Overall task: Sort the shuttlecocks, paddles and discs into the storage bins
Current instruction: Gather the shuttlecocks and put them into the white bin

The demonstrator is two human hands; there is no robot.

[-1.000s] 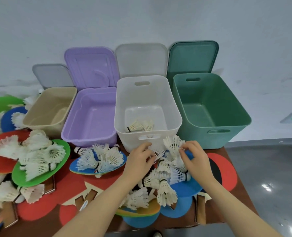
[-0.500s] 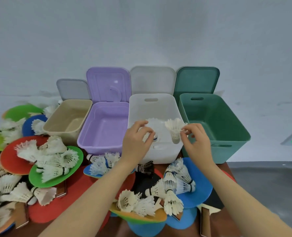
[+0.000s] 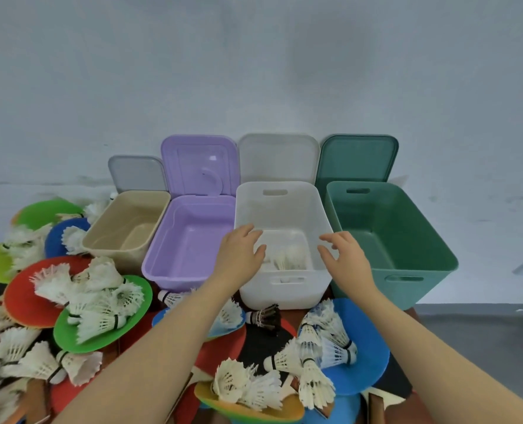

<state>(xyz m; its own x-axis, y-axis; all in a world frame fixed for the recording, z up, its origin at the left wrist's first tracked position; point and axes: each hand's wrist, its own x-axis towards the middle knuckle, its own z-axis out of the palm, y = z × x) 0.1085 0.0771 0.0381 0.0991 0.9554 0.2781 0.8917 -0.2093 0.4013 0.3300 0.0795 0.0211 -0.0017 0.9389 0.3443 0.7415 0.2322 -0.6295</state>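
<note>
Both my hands hover over the white bin [image 3: 284,289], fingers spread and holding nothing. My left hand [image 3: 242,255] is above its left rim, my right hand [image 3: 344,260] above its right rim. White shuttlecocks [image 3: 289,257] lie blurred on the white bin's floor between my hands. More white shuttlecocks [image 3: 318,347] lie on a blue disc [image 3: 367,347] at the front right, and others [image 3: 98,301] on a green disc [image 3: 86,339] and red disc [image 3: 21,298] to the left. A dark shuttlecock [image 3: 265,316] rests on a black paddle [image 3: 260,344] below the white bin.
Four open bins stand in a row by the wall: beige [image 3: 128,228], purple [image 3: 186,249], white, and green [image 3: 398,249], each with its lid leaning behind it. Discs, paddles and shuttlecocks crowd the table's left and front. Grey floor [image 3: 483,341] lies to the right.
Each hand picked a shuttlecock from the front pile, carried it up over the white bin and let it go. Both hands are now spread and the shuttlecocks lie inside the bin.
</note>
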